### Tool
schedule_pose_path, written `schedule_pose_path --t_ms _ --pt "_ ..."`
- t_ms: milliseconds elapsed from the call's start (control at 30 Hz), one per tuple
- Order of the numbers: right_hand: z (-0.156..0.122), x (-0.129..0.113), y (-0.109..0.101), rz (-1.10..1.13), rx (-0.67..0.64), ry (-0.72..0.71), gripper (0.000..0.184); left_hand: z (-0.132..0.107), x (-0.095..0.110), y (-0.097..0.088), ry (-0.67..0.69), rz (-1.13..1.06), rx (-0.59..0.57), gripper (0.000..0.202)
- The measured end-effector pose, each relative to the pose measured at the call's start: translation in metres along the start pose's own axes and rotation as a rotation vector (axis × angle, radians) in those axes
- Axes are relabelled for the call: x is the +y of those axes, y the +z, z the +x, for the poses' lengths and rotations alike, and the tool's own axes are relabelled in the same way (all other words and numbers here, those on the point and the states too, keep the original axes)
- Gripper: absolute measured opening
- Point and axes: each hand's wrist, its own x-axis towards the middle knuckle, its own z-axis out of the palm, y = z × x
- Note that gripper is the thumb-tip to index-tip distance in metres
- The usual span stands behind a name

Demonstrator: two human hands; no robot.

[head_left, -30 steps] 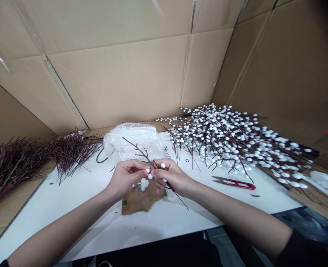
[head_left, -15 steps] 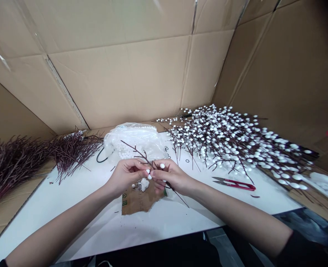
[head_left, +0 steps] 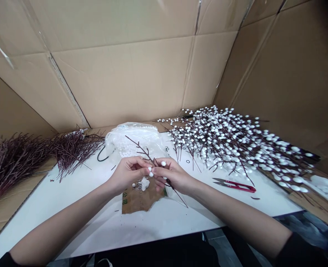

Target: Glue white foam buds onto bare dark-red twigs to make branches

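My left hand (head_left: pixel 129 173) and my right hand (head_left: pixel 171 175) meet above a scrap of brown cardboard (head_left: pixel 137 200) on the white table (head_left: pixel 77 207). My right hand grips a thin dark red twig (head_left: pixel 140 148) that slants up to the left, with a few white beads on it. My left hand pinches a small white bead (head_left: pixel 151 172) at the twig, fingers closed. A small heap of loose white beads (head_left: pixel 144 183) lies on the cardboard just below my hands.
A clear plastic bag of white beads (head_left: pixel 133 139) sits behind my hands. A big pile of beaded twigs (head_left: pixel 236 142) lies at the right, bare red twigs (head_left: pixel 27 155) at the left. Red thread snips (head_left: pixel 235 184) lie right of my right hand. Cardboard walls enclose the table.
My hands stay together at the twig with only small finger shifts; the twig tilted slightly. The view moved a little.
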Motion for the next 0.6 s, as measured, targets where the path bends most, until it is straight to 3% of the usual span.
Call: schedule_pose_path --t_ms 400,600 --pt "0.0021 -0.0004 -0.0063 -0.071 0.110 -0.090 0.017 -0.0023 -0.0055 0.0031 -0.035 0.035 0.107 0.022" --pt "-0.0003 -0.0027 -0.0027 -0.156 0.066 -0.131 0.020 -0.0050 -0.0032 0.0077 -0.008 0.025 0.155 0.019"
